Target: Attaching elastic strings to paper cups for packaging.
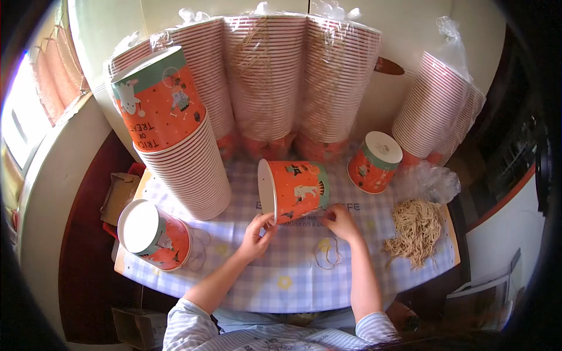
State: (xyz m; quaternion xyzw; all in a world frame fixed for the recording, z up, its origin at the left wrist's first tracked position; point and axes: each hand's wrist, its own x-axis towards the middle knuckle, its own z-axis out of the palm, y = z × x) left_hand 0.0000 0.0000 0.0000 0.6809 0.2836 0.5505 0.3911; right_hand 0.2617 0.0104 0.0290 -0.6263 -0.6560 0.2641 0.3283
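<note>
An orange paper bucket [300,190] with a green base band and cartoon figures lies on its side in front of me, its white-rimmed mouth to the left. My left hand [257,237] grips the lower edge of that rim between thumb and fingers. By the lower corner of the base, my right hand [341,223] has its fingers curled together; what they pinch is too small to make out. Just below it, a thin loop of cord [328,255] shows against the tablecloth. Further right, a tangled heap of beige cords [414,231] rests on the table.
Upside-down buckets stand at left front [157,234] and right back [374,162]. A tall leaning stack of buckets [181,146] rises at left. Several plastic-wrapped stacks [266,76] line the wall, with another wrapped group [436,105] at right. Crumpled clear plastic [427,184] lies near the cords.
</note>
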